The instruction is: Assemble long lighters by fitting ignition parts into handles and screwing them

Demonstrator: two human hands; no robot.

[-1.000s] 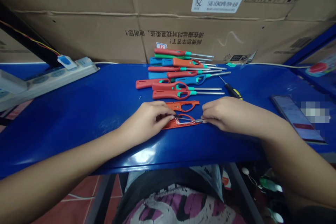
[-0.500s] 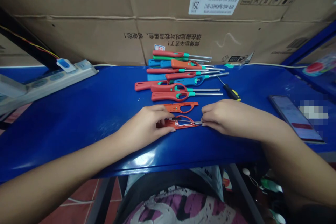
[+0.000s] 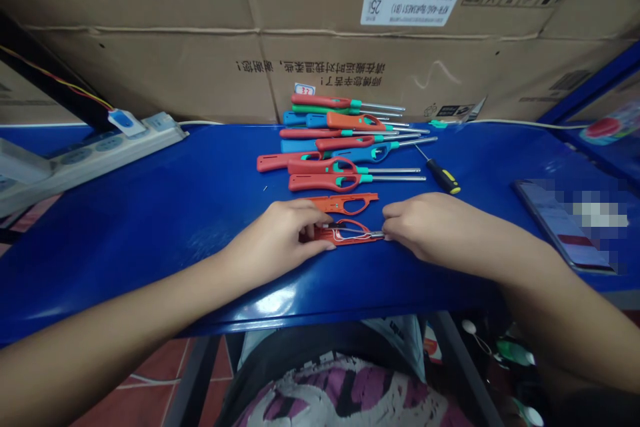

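In the head view an opened lighter handle point(image 3: 341, 239), an orange half shell, lies on the blue table with thin white wire and a dark part inside it. My left hand point(image 3: 287, 233) grips its left end between thumb and fingers. At its right end, my right hand point(image 3: 425, 223) pinches the short visible piece of a metal tube point(image 3: 377, 235); the rest of the tube is hidden by my fingers. Just beyond lies the other orange half shell point(image 3: 340, 205), its left end partly behind my left hand.
Several finished-looking long-nosed lighters point(image 3: 325, 183) are piled behind the shells. A black-and-yellow screwdriver point(image 3: 443, 177) lies to their right, with a phone point(image 3: 565, 230) farther right. A power strip point(image 3: 107, 147) sits on the left. A cardboard box point(image 3: 200, 73) forms the back.
My right fingers have shifted very slightly at the tube end. Both hands otherwise keep the same hold, and the lighter parts lie as before.
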